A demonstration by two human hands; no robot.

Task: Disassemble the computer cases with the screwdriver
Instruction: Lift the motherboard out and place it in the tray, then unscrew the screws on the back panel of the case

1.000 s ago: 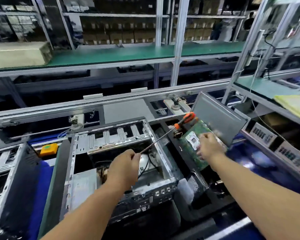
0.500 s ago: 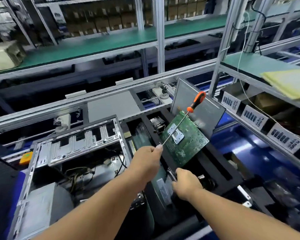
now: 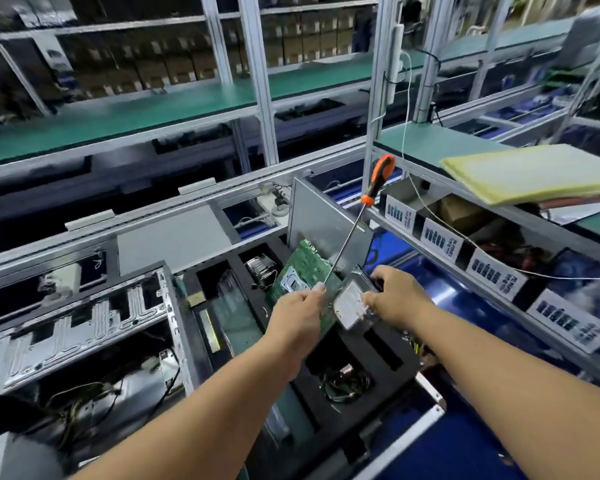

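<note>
From the head camera I see my left hand (image 3: 300, 311) pinching the bare tip end of the screwdriver (image 3: 355, 220), fingers curled round the shaft. Its long axis runs diagonally, up and to the right: the metal shaft rises from my fingers over the green circuit board (image 3: 302, 268), and the orange-and-black handle points toward the upper right, ending by the front rail of the right-hand shelf (image 3: 430, 147). So I hold it backwards, handle away from me.

My right hand (image 3: 395, 296) grips a silver drive (image 3: 352, 306), thumb on its labelled face and fingers curled over its far edge. The drive is tilted, just beside the circuit board's right edge and above the black foam tray (image 3: 392, 362).

The circuit board leans in the tray against a grey metal panel (image 3: 321, 216) that stands upright at the tray's far edge. The tray has several open pockets; one near its front edge holds a coil of cables (image 3: 345, 381).

One opened computer case (image 3: 80, 327) lies at the left of the conveyor, its frame edge just beside the tray's left side, with loose wires inside. Between the tray's right edge and the row of labelled bins (image 3: 492, 275) there is an open strip of blue surface.

I count one screwdriver, one drive, one board and one case. A stack of yellow sheets (image 3: 534, 174) lies on the right shelf.
</note>
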